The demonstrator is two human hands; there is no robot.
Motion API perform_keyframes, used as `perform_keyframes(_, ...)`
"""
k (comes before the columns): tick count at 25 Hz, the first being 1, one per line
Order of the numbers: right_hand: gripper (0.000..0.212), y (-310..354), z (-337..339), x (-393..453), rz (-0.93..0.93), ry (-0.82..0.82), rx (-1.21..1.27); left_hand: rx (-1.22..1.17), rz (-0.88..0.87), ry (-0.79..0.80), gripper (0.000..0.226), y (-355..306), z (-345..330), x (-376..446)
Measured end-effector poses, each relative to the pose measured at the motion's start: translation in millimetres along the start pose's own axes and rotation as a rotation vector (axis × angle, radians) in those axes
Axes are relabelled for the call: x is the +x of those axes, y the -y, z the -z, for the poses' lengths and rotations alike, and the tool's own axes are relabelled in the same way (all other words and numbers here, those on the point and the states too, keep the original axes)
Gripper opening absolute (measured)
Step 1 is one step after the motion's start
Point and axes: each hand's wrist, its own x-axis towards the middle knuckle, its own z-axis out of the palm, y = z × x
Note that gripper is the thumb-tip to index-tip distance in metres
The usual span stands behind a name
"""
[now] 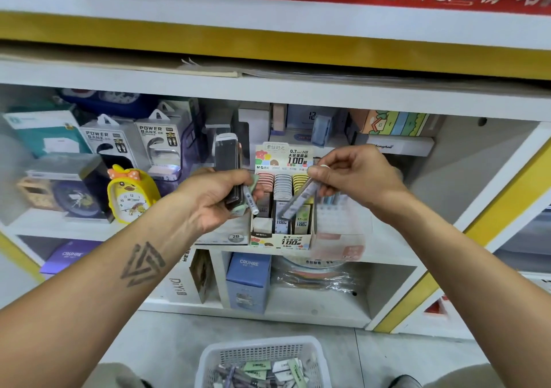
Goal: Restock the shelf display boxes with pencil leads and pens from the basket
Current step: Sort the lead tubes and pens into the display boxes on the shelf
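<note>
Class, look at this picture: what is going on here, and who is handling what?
A person is restocking a shop shelf. The left hand holds a bundle of pencil lead cases, while the right hand pinches a single lead case over the 0.7 HB display box. That case is not yet in a slot. A white basket with more stock sits on the floor below.

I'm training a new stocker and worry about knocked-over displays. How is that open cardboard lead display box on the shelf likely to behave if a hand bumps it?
The display box is thin cardboard, so probably light and easy to slide. Its tall back card rises above the rows of lead cases, so a push high up might tip it backward. The right hand holds a case just above it, so slow placement seems wise.
</note>
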Motion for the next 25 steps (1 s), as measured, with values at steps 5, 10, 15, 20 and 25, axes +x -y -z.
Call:
perform_keyframes(5,0.006,-8,-22,1,0.151,-0.002,-0.491,0.007,-0.016,0.005,0.002,-1,4,-5)
perform_keyframes(10,0.022,-8,-33,1,0.225,0.024,-0.506,-0.001,-0.005,0.03,0.008,-1,3,-10)
perform_keyframes(15,0.012,-10,-42,-4,0.291,0.132,-0.632,-0.035,-0.013,0.074,0.004,1,-3,-13)
perform_keyframes(20,0.015,3,-52,-9,0.238,0.082,-0.445,-0.071,-0.057,0.044,0.025,6,-9,-14)
perform_keyframes(25,0.033,12,-63,-21,-0.054,0.23,-0.02,-0.056,-0.136,-0.001,0.044,12,-22,-11)
